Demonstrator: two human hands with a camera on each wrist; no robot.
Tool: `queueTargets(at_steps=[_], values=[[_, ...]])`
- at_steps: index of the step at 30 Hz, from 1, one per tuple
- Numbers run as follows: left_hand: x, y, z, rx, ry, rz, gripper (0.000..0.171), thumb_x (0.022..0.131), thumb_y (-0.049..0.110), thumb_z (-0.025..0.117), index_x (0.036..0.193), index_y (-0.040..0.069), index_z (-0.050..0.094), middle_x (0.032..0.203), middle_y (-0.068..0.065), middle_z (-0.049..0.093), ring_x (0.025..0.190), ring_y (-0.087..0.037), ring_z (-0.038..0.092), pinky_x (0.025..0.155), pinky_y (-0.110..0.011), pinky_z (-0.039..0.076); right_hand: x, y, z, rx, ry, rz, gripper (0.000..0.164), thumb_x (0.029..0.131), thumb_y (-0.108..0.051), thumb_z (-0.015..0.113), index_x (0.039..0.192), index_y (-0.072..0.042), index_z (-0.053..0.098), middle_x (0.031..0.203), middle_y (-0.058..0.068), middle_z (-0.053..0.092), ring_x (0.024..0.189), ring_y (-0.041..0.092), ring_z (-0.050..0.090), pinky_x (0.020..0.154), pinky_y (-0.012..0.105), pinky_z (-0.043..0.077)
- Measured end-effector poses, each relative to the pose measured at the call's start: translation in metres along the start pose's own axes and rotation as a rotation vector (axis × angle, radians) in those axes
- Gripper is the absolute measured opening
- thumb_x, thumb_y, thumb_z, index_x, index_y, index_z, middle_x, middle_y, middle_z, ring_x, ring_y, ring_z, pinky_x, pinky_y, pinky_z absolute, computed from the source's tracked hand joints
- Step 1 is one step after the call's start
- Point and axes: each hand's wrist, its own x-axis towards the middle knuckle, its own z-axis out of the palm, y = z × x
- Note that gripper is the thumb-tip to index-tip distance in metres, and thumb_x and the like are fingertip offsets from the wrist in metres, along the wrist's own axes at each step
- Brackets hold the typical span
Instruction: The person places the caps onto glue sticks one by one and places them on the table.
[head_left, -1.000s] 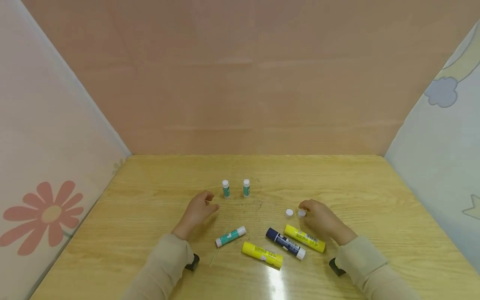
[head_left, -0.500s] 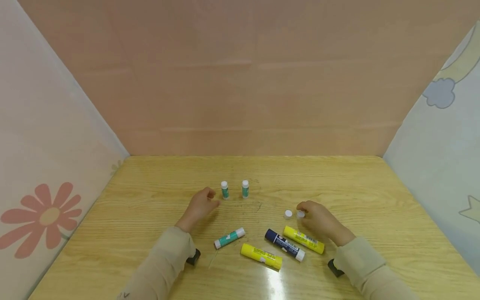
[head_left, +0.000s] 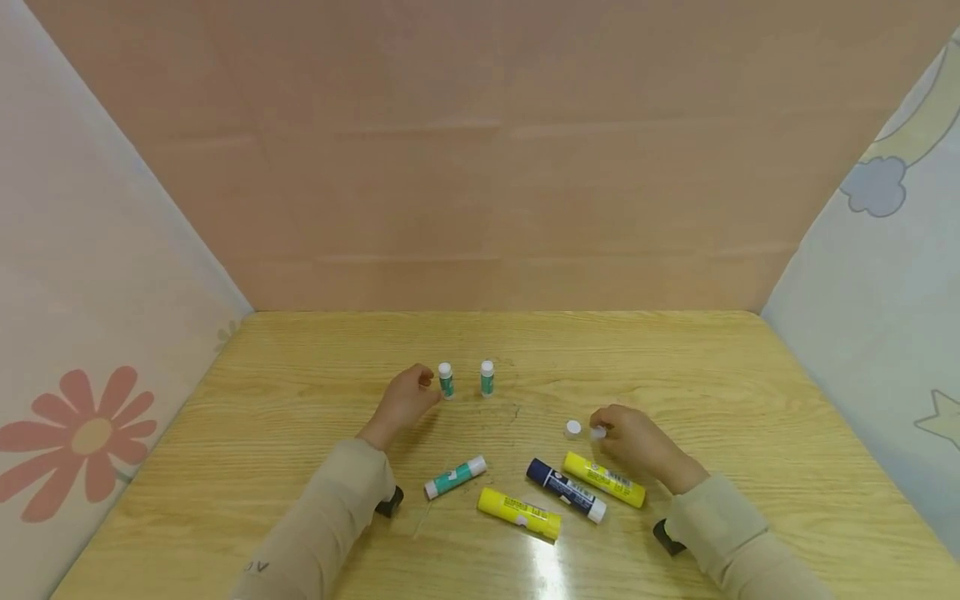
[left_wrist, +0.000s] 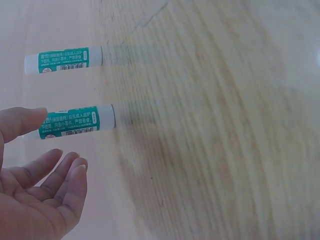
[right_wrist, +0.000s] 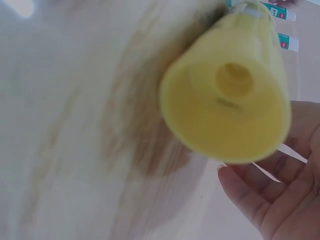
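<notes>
Two small green-and-white glue sticks stand upright, a left one (head_left: pixel 446 382) and a right one (head_left: pixel 487 379). My left hand (head_left: pixel 405 400) is beside the left one, thumb and loosely bent fingers spread around its near side; the left wrist view shows a gap between fingers and stick (left_wrist: pixel 72 123). Farther right are two short white round pieces, one (head_left: pixel 573 428) standing free, the other (head_left: pixel 597 433) at the fingertips of my right hand (head_left: pixel 636 435). In the right wrist view the fingers (right_wrist: pixel 250 195) look relaxed, and a yellow glue stick (right_wrist: pixel 225 95) hides what lies between them.
Lying nearer on the wooden table (head_left: pixel 300 350) are a green-and-white glue stick (head_left: pixel 456 477), a yellow one (head_left: pixel 519 512), a dark blue one (head_left: pixel 566 490) and another yellow one (head_left: pixel 604 479). Patterned panels (head_left: pixel 82 433) flank the table, and a tan backdrop (head_left: pixel 480 167) rises behind.
My left hand has moved forward and right, up to the left standing glue stick. The right hand stays almost still beside the white piece. The head view has shifted slightly.
</notes>
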Motion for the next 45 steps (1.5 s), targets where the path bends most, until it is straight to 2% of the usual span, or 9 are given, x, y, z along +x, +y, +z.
queueTargets(at_steps=[7,23,31,34,35,38,45], values=[[0.004,0.004,0.004,0.016,0.007,-0.007,0.036,0.080,0.015,0.060,0.110,-0.003,0.049,0.107,-0.016,0.052,0.097,-0.029,0.050,0.077,-0.039,0.043,-0.003,0.001,0.001,-0.039,-0.014,0.021,0.016,0.074,0.005,0.058,0.089,-0.001,0.061,0.084,0.004,0.058,0.079,0.022,0.055,0.070,0.037,0.046],[0.015,0.002,0.014,-0.015,0.031,0.018,0.029,0.081,0.014,0.060,0.104,-0.002,0.052,0.103,-0.013,0.053,0.093,-0.026,0.049,0.076,-0.038,0.043,-0.011,0.004,0.003,-0.004,-0.009,0.024,0.016,0.074,0.006,0.058,0.086,-0.003,0.060,0.081,0.000,0.057,0.071,0.013,0.049,0.063,0.030,0.044],[0.014,0.002,0.013,0.011,0.038,0.080,0.027,0.081,0.018,0.061,0.097,-0.001,0.054,0.095,-0.012,0.054,0.084,-0.025,0.050,0.069,-0.035,0.043,-0.012,0.005,0.005,-0.005,0.005,0.005,0.015,0.073,0.006,0.058,0.083,-0.004,0.060,0.076,-0.003,0.053,0.067,0.011,0.045,0.059,0.028,0.042],[0.015,0.002,0.014,0.009,0.039,0.078,0.024,0.081,0.016,0.061,0.096,-0.001,0.054,0.096,-0.012,0.055,0.086,-0.025,0.050,0.071,-0.036,0.043,-0.012,0.004,0.005,0.005,0.003,0.015,0.014,0.073,0.006,0.058,0.082,-0.004,0.059,0.074,-0.003,0.051,0.066,0.012,0.044,0.059,0.028,0.041],[0.016,0.001,0.014,-0.002,0.032,0.056,0.023,0.081,0.014,0.061,0.097,-0.001,0.055,0.098,-0.012,0.055,0.088,-0.026,0.050,0.074,-0.039,0.043,-0.012,0.003,0.005,0.008,0.002,0.020,0.014,0.073,0.006,0.058,0.082,-0.004,0.059,0.074,-0.003,0.051,0.066,0.012,0.044,0.059,0.029,0.041],[0.018,0.000,0.015,-0.001,0.040,0.045,0.021,0.081,0.011,0.060,0.097,-0.002,0.055,0.097,-0.012,0.055,0.088,-0.025,0.050,0.074,-0.038,0.043,-0.011,0.002,0.005,0.007,0.007,0.028,0.013,0.073,0.005,0.058,0.082,-0.005,0.059,0.073,-0.004,0.051,0.065,0.012,0.043,0.058,0.029,0.041],[0.023,-0.005,0.016,-0.017,0.051,0.010,0.020,0.081,0.013,0.061,0.094,0.000,0.054,0.091,-0.010,0.056,0.081,-0.022,0.051,0.067,-0.032,0.044,-0.007,0.005,0.007,0.007,0.010,0.020,0.011,0.075,0.003,0.060,0.083,-0.005,0.060,0.074,-0.004,0.051,0.066,0.011,0.044,0.059,0.028,0.042]])
